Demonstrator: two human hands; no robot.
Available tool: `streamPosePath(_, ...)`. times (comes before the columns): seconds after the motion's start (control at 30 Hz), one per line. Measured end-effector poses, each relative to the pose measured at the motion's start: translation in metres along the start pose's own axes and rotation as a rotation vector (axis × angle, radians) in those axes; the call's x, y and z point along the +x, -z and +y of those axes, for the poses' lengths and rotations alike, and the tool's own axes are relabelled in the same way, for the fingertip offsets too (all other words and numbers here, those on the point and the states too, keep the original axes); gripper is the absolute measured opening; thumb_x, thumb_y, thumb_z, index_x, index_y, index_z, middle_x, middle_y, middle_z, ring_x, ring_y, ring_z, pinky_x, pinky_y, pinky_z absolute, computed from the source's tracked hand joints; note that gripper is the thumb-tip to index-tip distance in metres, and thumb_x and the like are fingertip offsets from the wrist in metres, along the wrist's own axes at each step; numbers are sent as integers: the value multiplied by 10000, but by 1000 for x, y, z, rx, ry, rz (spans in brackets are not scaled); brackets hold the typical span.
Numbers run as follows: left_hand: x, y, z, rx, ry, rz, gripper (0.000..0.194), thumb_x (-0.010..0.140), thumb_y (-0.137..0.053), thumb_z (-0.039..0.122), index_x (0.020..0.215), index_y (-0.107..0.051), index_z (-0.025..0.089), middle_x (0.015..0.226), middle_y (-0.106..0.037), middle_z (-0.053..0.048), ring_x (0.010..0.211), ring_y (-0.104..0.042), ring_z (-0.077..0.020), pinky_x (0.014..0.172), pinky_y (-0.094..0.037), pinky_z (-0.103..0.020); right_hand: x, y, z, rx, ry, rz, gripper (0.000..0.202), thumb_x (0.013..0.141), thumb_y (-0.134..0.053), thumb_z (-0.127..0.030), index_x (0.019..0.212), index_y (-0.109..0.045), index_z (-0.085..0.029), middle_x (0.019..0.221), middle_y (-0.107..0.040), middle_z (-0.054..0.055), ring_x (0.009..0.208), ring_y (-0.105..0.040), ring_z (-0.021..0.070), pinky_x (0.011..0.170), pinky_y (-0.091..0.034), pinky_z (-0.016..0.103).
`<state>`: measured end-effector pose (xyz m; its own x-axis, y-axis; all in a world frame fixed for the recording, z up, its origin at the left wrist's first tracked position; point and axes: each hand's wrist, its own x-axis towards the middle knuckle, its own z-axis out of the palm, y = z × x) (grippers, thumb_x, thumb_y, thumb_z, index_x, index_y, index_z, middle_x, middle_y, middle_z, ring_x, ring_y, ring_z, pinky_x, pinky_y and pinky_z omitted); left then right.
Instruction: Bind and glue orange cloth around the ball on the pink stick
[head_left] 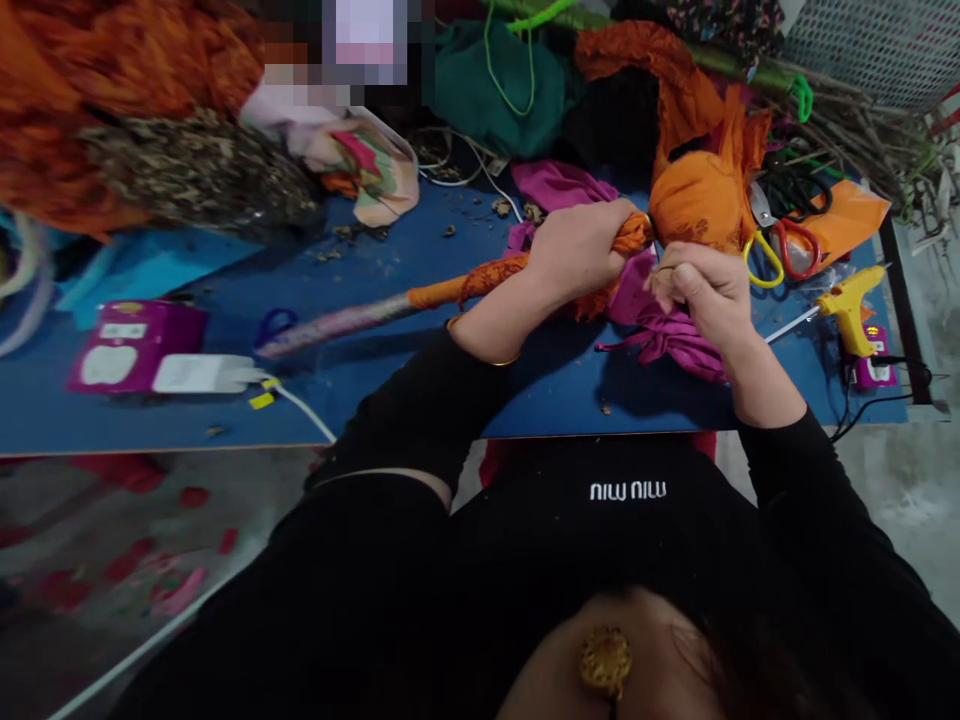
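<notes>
My left hand (577, 250) is wrapped round an orange cloth bundle (631, 236) at the upper end of a wrapped stick (360, 318). The stick slants down to the left over the blue table, orange near my hand and greyish pink at its far end. My right hand (701, 290) is closed in a pinch just to the right; what it holds is too small to make out. Beyond both hands lies a round orange stuffed bundle (696, 200). Magenta cloth (675, 340) is spread beneath and between the hands.
Scissors with red and yellow handles (780, 250) and a yellow glue gun (851, 305) lie at right. A purple box (135, 345) and white adapter (202, 373) stand at left on the blue table (225, 420). Orange cloth (135, 60), green cloth (495, 90) and twigs line the back.
</notes>
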<state>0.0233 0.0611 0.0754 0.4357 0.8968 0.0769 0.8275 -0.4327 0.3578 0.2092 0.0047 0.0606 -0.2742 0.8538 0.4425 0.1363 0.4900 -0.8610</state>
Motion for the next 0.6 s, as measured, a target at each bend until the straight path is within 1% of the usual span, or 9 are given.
streamPosePath(0.07,-2,2,6,32,20,6,374,927,-523,236,1267,-677,230,1238,-771,-88,1139,-694,-318,876,-506,-421,-1,-8,0,10,-74,33,586,953,-583,-732,657,-648,-231,587,-503,-37,561,-523,98,634,-569,316)
streamPosePath(0.1,-3,1,8,45,25,14,387,944,-510,237,1303,-653,231,1270,-758,-76,1140,-683,-298,884,-499,-414,-2,-12,1,6,-111,76,585,951,-589,-730,649,-638,-231,573,-473,-40,545,-498,93,603,-546,298)
streamPosePath(0.17,-5,-1,11,72,33,27,399,994,-471,273,1370,-602,245,1316,-731,-51,1105,-662,-257,876,-482,-399,-5,-17,5,-2,-160,186,602,948,-574,-748,640,-614,-233,561,-423,-41,535,-485,97,570,-525,286)
streamPosePath(0.23,-7,-6,13,100,48,31,403,1041,-417,325,1407,-566,249,1329,-709,-44,1057,-648,-234,833,-461,-389,-8,-20,9,-13,-174,271,597,957,-557,-749,652,-604,-237,573,-419,-35,549,-515,110,567,-531,293)
streamPosePath(0.33,-7,-14,12,136,58,21,417,1071,-358,380,1416,-550,247,1309,-698,-44,1023,-645,-227,767,-419,-383,-12,-22,14,-41,-160,308,567,1004,-506,-707,700,-610,-240,614,-461,-20,592,-567,127,568,-532,302)
streamPosePath(0.4,-6,-17,11,135,55,17,429,1079,-328,416,1421,-540,269,1300,-697,-30,1008,-642,-218,756,-401,-378,-14,-24,14,-61,-168,321,566,1020,-466,-704,728,-611,-241,628,-471,-14,603,-576,132,555,-521,301)
streamPosePath(0.53,-3,-21,9,62,58,11,436,1067,-318,435,1407,-549,290,1308,-697,-27,1009,-644,-222,800,-411,-388,-15,-30,12,-70,-198,385,573,987,-510,-733,704,-600,-243,607,-442,-15,570,-542,131,536,-506,305)
streamPosePath(0.6,0,-23,8,34,74,1,430,1047,-346,395,1398,-569,285,1307,-705,-39,1036,-662,-240,828,-431,-393,-14,-31,12,-75,-180,395,563,989,-529,-713,684,-591,-243,602,-432,-18,568,-536,131,550,-511,311)
